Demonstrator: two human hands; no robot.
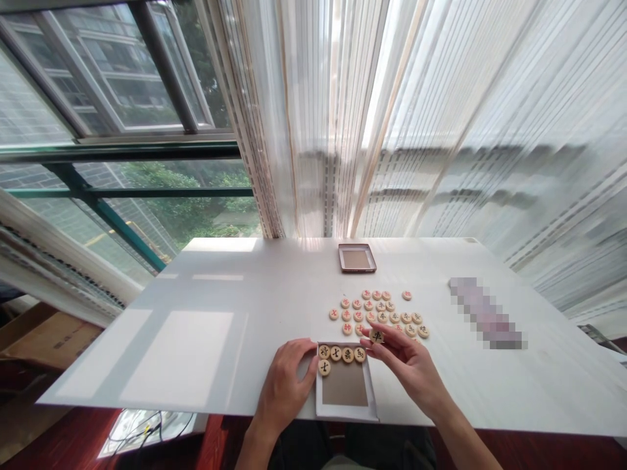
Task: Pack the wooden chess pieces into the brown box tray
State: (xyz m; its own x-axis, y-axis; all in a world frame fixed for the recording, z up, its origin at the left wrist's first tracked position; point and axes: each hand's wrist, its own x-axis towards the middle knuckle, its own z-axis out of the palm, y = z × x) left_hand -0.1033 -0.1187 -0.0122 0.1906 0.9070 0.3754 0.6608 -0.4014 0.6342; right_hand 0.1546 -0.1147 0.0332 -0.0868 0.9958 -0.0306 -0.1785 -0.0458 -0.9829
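Right hand [405,358] pinches piece [376,336] at one o'clock of box [343,411]; left hand [287,373], loosely open, touches its ten o'clock.

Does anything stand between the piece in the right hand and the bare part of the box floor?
Only the box's raised edge and the piece in its far right corner lie between the held piece and the bare floor. Nothing visible covers that floor; the left hand is at the box's left side.
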